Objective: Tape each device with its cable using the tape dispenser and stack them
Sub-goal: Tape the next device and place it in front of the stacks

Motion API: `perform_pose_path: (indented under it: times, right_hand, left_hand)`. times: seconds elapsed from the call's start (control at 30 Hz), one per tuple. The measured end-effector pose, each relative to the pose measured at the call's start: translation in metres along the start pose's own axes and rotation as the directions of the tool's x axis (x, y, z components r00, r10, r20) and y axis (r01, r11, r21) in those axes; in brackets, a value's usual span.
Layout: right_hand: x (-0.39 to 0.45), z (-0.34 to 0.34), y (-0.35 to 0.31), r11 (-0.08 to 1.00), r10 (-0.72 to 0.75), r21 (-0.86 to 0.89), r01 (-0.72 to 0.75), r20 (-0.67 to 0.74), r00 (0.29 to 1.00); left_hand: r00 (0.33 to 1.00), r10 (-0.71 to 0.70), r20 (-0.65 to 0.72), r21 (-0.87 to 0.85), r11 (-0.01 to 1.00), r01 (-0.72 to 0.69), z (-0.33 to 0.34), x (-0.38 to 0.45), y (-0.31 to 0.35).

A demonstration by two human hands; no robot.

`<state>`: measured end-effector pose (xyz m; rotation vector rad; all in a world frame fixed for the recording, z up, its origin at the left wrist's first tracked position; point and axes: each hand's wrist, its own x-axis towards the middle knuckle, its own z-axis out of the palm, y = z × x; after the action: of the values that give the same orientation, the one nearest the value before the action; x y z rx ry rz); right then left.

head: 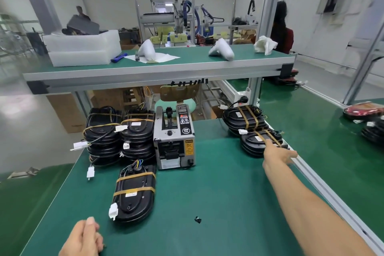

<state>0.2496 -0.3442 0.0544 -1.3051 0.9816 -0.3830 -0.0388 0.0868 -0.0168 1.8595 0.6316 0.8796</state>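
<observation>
Right hand (277, 155) at right of frame: your fingers extended onto taped device (259, 143) on low stack, likely to take or settle it. Left hand (83, 239) bottom left, fingers curled, holding nothing visible. Tape dispenser (175, 137) centre; another taped device (135, 193) lies before it on surface (207, 193).

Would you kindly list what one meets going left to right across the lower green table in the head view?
Two stacks of taped black devices → grey tape dispenser → right-hand stacks of taped black devices, the nearer touched by the right hand.
</observation>
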Motion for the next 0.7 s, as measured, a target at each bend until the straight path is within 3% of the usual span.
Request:
perform_pose_path:
  times: [0.07,0.17,0.27,0.37,0.7]
  right_hand:
    - [0.007,0.008,-0.005,0.998,0.066,0.002,-0.066,-0.015,0.998]
    - [0.012,0.015,-0.006,0.999,0.034,0.015,-0.035,0.085,0.996]
    - [0.010,0.020,-0.008,0.983,0.116,0.148,-0.106,-0.064,0.991]
    - [0.006,0.019,-0.003,0.998,0.037,0.063,-0.031,-0.082,0.996]
    - [0.013,-0.007,0.015,0.997,-0.004,0.081,0.004,-0.007,1.000]
  left_hand:
    - [1.000,0.012,0.009,-0.007,1.000,-0.012,0.000,0.002,-0.005]
    - [0.999,0.028,0.039,-0.002,1.000,-0.028,0.000,0.003,-0.008]
    - [0.998,0.041,0.041,-0.018,0.999,-0.040,0.002,0.002,-0.007]
    - [0.998,0.058,0.025,-0.031,0.998,-0.057,0.002,0.001,-0.005]
    - [0.999,0.025,0.029,0.001,1.000,-0.025,-0.002,0.000,0.003]
